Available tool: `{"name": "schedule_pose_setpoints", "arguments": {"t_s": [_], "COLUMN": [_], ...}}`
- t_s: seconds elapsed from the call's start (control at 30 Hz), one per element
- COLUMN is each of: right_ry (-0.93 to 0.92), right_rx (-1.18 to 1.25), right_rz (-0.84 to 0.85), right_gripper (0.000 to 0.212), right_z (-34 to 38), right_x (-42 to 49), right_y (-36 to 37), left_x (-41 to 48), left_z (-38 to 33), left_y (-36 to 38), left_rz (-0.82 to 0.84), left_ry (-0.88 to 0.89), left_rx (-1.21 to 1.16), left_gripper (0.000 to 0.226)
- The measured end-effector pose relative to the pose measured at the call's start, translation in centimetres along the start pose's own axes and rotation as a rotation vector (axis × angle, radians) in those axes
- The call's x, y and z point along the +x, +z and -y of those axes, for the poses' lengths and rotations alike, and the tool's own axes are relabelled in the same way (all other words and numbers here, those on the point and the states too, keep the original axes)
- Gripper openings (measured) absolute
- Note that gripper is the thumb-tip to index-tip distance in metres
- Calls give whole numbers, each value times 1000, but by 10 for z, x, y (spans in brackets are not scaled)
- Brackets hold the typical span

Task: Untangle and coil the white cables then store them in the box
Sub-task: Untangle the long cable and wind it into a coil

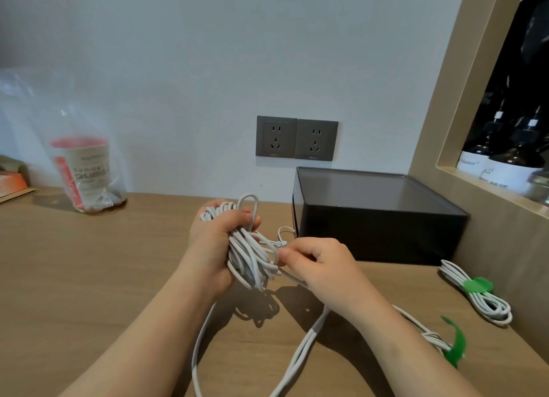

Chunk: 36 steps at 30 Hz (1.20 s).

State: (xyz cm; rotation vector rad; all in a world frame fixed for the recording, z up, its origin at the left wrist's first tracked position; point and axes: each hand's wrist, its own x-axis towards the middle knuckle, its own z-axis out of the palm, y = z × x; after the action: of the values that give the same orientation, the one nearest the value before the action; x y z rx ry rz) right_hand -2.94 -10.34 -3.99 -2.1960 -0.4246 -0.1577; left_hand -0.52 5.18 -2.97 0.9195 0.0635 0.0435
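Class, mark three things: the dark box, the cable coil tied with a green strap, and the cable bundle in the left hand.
dark box (386,236): head view, front wall.
tied cable coil (488,304): head view, white strands.
held cable bundle (249,258): head view, middle strands.

Soft, even, rather dim light comes from above and gives the wall (178,70) a cool grey cast. A diffuse shadow lies on the counter (89,278) beneath the left hand (214,242), right hand (320,266) and white cables (249,257). The plastic bag (83,165) at far left is blurred. The niche (511,99) at right is almost black. Wide-angle distortion tilts the wooden frame (439,99).
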Motion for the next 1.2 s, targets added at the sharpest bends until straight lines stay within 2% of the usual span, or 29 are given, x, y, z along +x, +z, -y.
{"name": "schedule_pose_setpoints", "arguments": {"t_s": [0.07,0.13,0.17,0.23,0.27,0.33,0.5,0.63,0.73,0.8,0.9,1.0,1.03,1.2], "right_ry": [18,-12,-19,-45,-60,-114,-211,-183,-168,-153,-173,-256,-263,-138], "right_rx": [114,185,160,-5,-125,-284,-392,-425,-427,-432,-459,-473,-445,-231], "right_rz": [11,57,96,129,118,60,-38,-70,-110,-126,-130,-109,-105,-135], "right_gripper": [29,16,22,49,56,58,45,45,49,52,54,47,45,34], "right_z": [2,8,11,12,13,14,16,16,14,13,13,15,16,17], "right_x": [-1,-5,-6,-7,-7,-6,-8,-8,-6,-5,-6,-5,-5,-3], "right_y": [0,5,9,17,20,21,19,17,13,12,14,20,22,25], "left_x": [-3,-6,-8,-9,-9,-8,-3,-7,-13,-14,-15,-11,-8,-9], "left_z": [1,3,5,8,9,10,16,15,19,23,23,20,17,1], "left_y": [3,6,8,10,11,12,11,13,14,14,12,7,7,11], "left_rz": [-39,-41,-45,-70,-84,-84,-46,-11,11,13,42,3,-16,-3], "left_ry": [122,228,261,278,263,195,61,72,79,53,-75,-123,-115,24], "left_rx": [108,177,191,166,129,16,-59,32,213,316,322,129,45,-205], "left_gripper": [29,37,39,39,37,32,31,56,77,80,85,44,43,83]}}
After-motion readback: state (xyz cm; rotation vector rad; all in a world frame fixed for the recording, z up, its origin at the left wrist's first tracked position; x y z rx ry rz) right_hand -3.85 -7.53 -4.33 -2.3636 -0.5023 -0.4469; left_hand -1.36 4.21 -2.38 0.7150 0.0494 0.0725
